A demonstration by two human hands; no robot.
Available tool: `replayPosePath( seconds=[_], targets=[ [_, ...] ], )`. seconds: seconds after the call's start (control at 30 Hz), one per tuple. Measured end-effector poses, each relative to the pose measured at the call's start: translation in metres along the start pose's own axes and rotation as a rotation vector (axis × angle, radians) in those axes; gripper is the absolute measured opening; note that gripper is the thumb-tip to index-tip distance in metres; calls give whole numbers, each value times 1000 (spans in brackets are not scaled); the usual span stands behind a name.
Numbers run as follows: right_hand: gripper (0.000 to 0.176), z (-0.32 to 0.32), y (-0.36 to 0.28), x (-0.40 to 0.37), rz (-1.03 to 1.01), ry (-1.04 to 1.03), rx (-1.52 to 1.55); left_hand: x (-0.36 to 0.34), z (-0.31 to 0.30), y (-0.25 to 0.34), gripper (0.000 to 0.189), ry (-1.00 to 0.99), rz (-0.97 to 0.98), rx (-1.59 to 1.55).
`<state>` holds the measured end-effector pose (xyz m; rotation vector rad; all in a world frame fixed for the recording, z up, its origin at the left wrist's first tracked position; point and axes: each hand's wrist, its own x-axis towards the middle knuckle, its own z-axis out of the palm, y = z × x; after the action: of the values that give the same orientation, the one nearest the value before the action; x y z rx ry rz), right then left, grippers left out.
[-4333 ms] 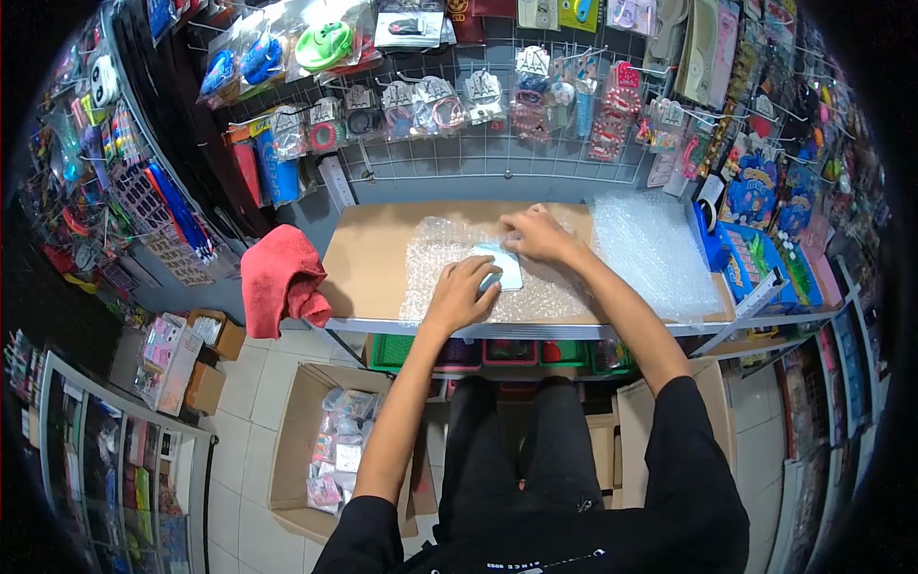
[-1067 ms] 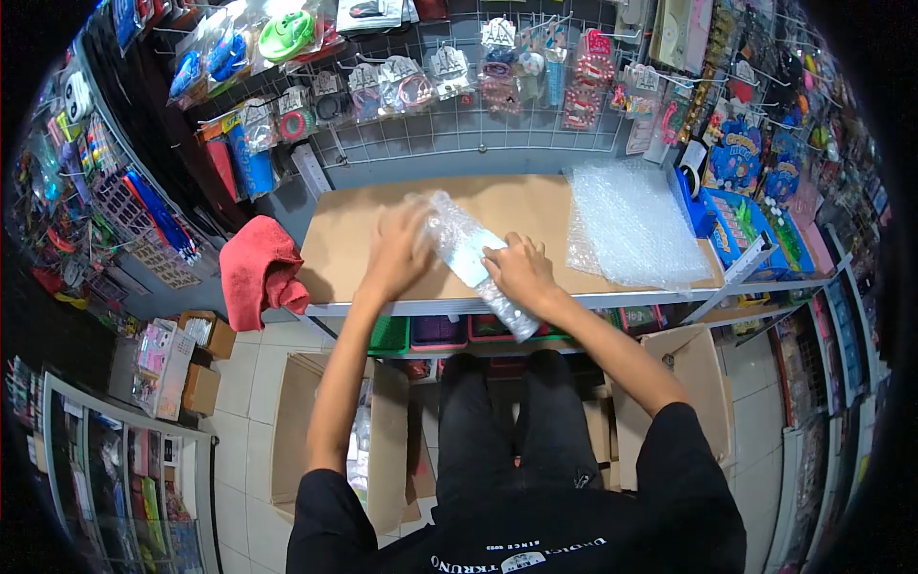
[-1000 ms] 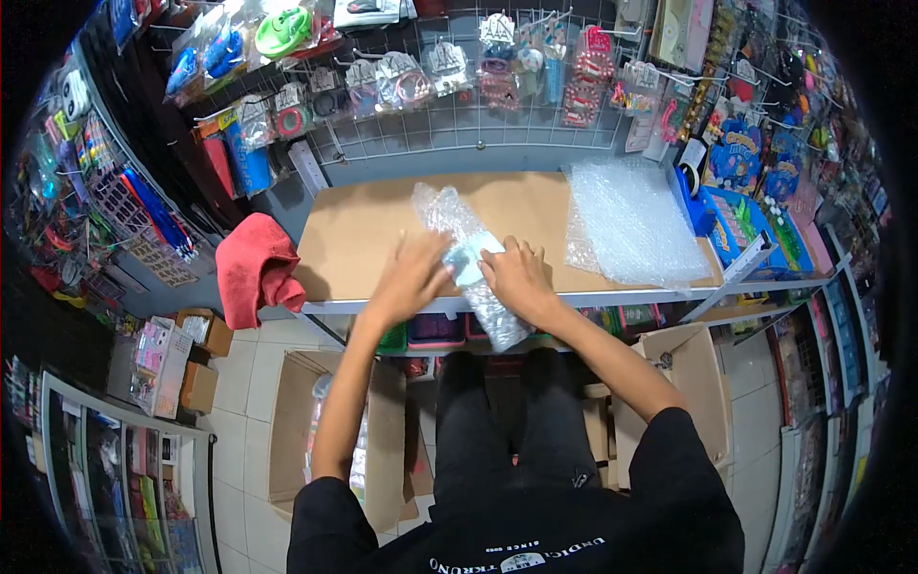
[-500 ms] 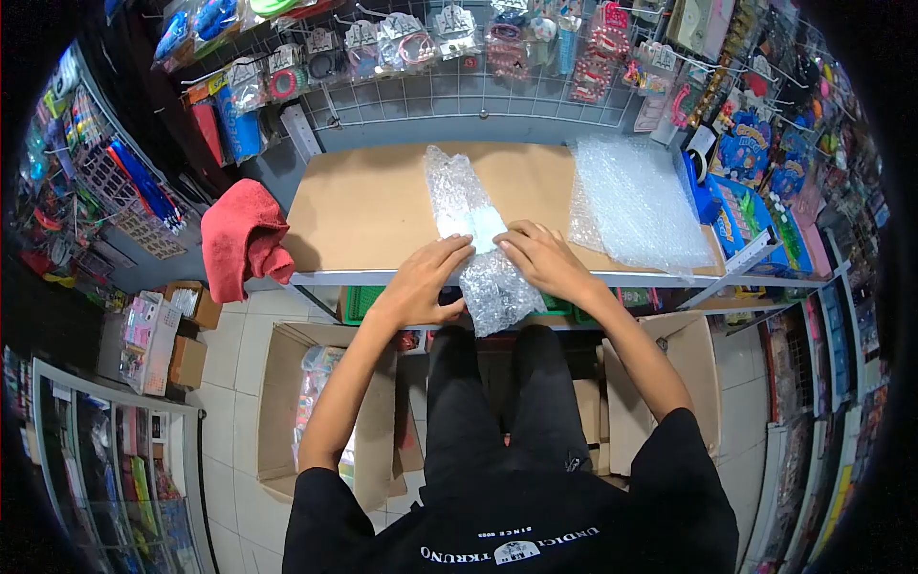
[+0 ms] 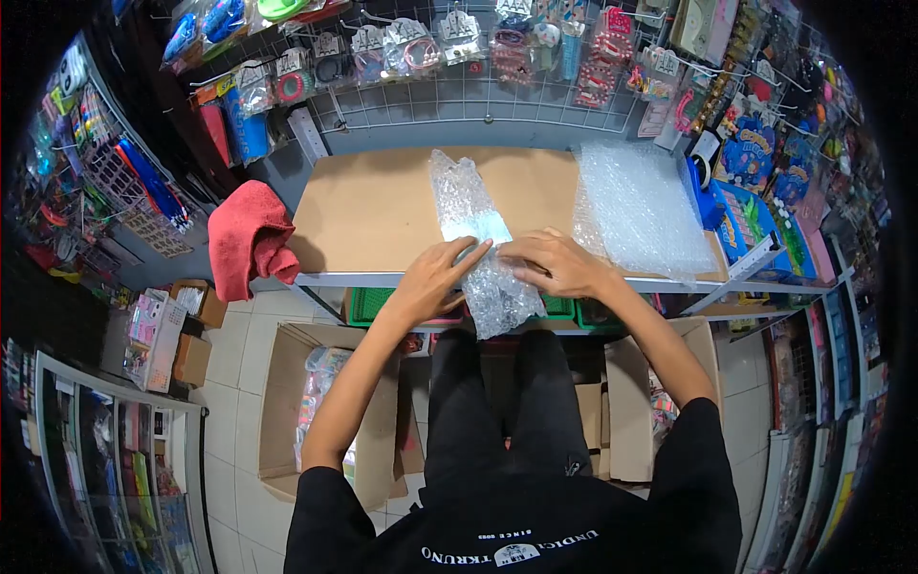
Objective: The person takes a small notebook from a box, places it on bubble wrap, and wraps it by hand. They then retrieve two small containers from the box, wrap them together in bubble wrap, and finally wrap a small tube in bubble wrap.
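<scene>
A long roll of bubble wrap (image 5: 466, 206) lies across the brown table top (image 5: 368, 206), its near end hanging over the front edge. A pale blue flat item shows through the wrap at its middle. My left hand (image 5: 433, 280) presses on the wrap from the left, fingers spread and pointing right. From the right, my right hand (image 5: 552, 263) holds the same bundle, its fingertips meeting the left hand's over the wrapped item.
A loose sheet of bubble wrap (image 5: 636, 210) lies on the table's right side. A red cloth (image 5: 247, 237) hangs off the left corner. A wire grid with hanging packaged goods (image 5: 459, 57) backs the table. Open cardboard boxes (image 5: 287, 402) stand on the floor.
The flat sheet around the blue item has become a long roll. It turned end-on to me and slid toward the front edge; both hands now meet over its middle.
</scene>
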<state>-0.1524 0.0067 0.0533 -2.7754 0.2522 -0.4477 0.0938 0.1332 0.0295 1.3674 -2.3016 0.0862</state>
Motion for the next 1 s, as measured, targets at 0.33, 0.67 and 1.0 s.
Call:
replayPosePath(
  seconds=[0.33, 0.67, 1.0],
  targets=[
    [106, -10, -6, -16, -130, -201, -248, 6, 10, 1, 98, -91, 9, 203],
    [39, 23, 7, -2, -84, 99, -254, 4, 13, 1, 79, 1, -7, 116],
    [23, 27, 30, 24, 20, 246, 111, 4, 12, -3, 66, 91, -75, -36]
  ],
)
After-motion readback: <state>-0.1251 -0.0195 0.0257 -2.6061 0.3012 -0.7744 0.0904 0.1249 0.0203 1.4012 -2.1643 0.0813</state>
